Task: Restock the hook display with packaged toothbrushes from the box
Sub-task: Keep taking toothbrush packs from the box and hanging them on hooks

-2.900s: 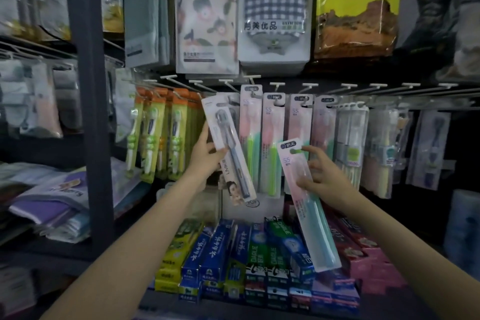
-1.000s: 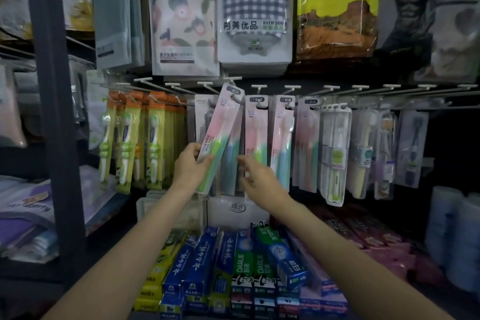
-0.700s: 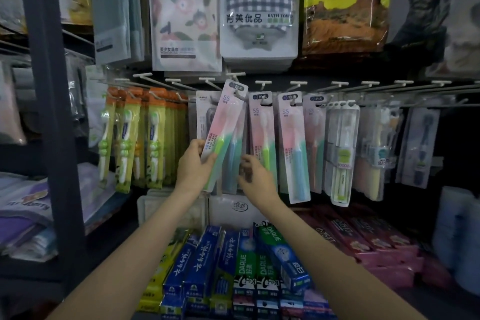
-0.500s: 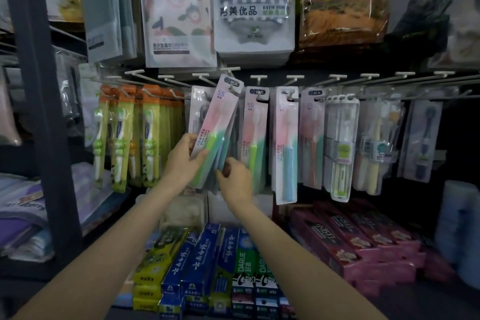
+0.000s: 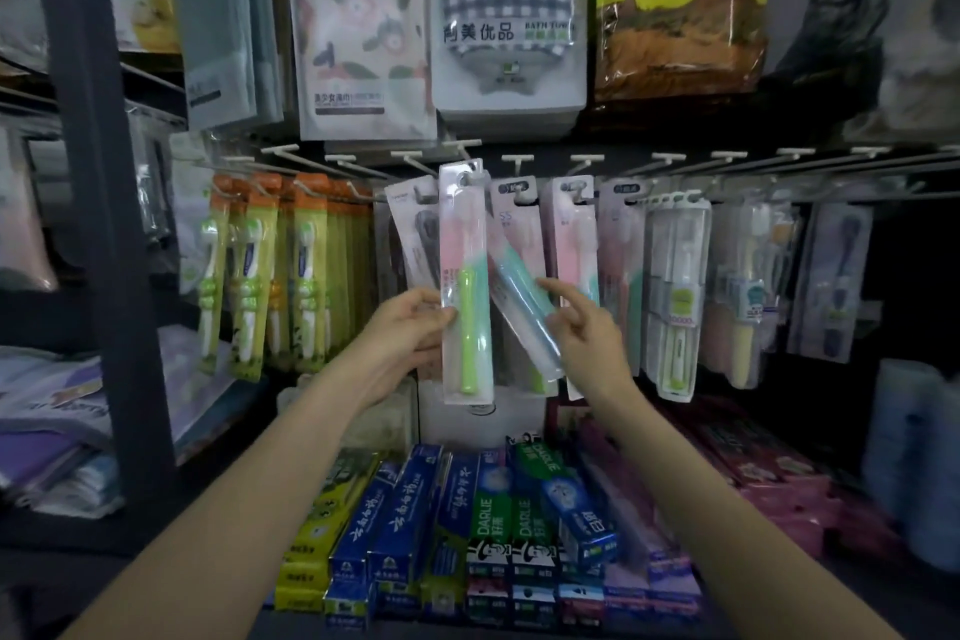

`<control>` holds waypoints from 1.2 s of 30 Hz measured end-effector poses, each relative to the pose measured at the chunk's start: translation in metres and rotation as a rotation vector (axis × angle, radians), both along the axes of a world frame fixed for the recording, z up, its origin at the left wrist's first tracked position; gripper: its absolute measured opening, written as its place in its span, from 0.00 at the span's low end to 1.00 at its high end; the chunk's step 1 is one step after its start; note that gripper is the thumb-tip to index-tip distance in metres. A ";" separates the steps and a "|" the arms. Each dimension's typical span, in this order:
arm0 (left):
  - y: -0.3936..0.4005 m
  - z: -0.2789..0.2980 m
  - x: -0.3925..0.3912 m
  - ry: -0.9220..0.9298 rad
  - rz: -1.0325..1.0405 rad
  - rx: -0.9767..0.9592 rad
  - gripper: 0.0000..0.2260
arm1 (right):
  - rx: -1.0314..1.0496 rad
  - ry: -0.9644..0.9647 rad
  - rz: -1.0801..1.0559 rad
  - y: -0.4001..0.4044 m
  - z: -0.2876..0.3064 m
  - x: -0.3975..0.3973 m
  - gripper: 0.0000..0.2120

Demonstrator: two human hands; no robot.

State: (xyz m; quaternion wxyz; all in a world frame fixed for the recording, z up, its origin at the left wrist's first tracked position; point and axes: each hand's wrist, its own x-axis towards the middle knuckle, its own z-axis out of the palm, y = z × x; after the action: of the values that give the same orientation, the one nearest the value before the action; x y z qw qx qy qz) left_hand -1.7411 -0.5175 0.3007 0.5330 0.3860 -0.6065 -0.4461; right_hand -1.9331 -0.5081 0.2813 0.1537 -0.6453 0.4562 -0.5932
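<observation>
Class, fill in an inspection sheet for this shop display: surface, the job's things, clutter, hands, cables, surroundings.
Surface: hook rail with white pegs, mostly hung with toothbrush packs.
Job's things: pink-green pack at a peg, its hang hole by the peg tip; blue pack tilted beside it; supply box nothing seen.
Clutter: toothpaste boxes on the shelf below.
Hands: left hand grips the pink-green pack; right hand open, fingers at the blue pack.
Cables: nothing seen.
Surroundings: towel packs above, dark post at left.
</observation>
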 end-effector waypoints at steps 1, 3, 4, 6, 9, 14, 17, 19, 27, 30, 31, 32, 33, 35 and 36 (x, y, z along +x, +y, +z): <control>0.000 -0.002 -0.006 0.044 -0.009 0.013 0.03 | 0.000 0.069 -0.023 -0.001 0.007 -0.010 0.18; 0.000 -0.007 -0.015 0.127 -0.024 0.030 0.04 | -0.015 0.207 -0.074 -0.001 0.022 -0.027 0.18; 0.000 -0.009 -0.017 0.148 -0.021 0.028 0.04 | -0.018 0.263 -0.089 0.000 0.029 -0.032 0.18; 0.002 -0.010 -0.016 0.150 0.008 0.016 0.03 | -0.004 0.381 -0.118 0.001 0.040 -0.040 0.18; 0.002 -0.007 -0.009 0.059 0.144 -0.055 0.04 | -0.009 0.458 -0.154 0.007 0.043 -0.054 0.19; 0.000 -0.004 0.001 -0.060 0.345 -0.147 0.05 | 0.031 0.212 -0.009 0.025 0.009 -0.085 0.18; 0.000 -0.005 -0.001 -0.091 0.436 -0.198 0.04 | 0.054 -0.104 0.093 0.025 -0.002 -0.098 0.21; 0.001 -0.007 -0.005 -0.095 0.449 -0.200 0.06 | 0.051 -0.205 0.129 0.025 0.000 -0.099 0.22; 0.001 -0.010 -0.010 -0.100 0.488 -0.199 0.05 | 0.129 -0.199 0.149 0.028 0.006 -0.086 0.18; 0.000 -0.006 -0.004 -0.129 0.501 -0.214 0.04 | 0.178 -0.255 0.179 0.028 0.005 -0.078 0.17; 0.000 -0.006 -0.002 -0.135 0.500 -0.220 0.04 | 0.192 -0.269 0.189 0.026 0.005 -0.074 0.17; 0.000 -0.005 0.000 -0.140 0.506 -0.232 0.04 | 0.205 -0.283 0.195 0.025 0.005 -0.070 0.17; 0.000 -0.004 0.003 -0.149 0.524 -0.246 0.04 | 0.216 -0.292 0.198 0.025 0.005 -0.067 0.17; 0.002 0.000 0.009 -0.177 0.594 -0.272 0.05 | 0.225 -0.308 0.188 0.026 0.008 -0.063 0.17; 0.002 0.003 0.012 -0.187 0.625 -0.274 0.06 | 0.221 -0.317 0.179 0.027 0.012 -0.063 0.17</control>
State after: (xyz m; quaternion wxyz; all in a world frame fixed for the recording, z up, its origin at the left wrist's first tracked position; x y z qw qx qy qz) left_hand -1.7295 -0.5156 0.3033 0.6330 0.5169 -0.5594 -0.1385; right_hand -1.9964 -0.4811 0.2929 0.3454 -0.5611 0.4294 -0.6177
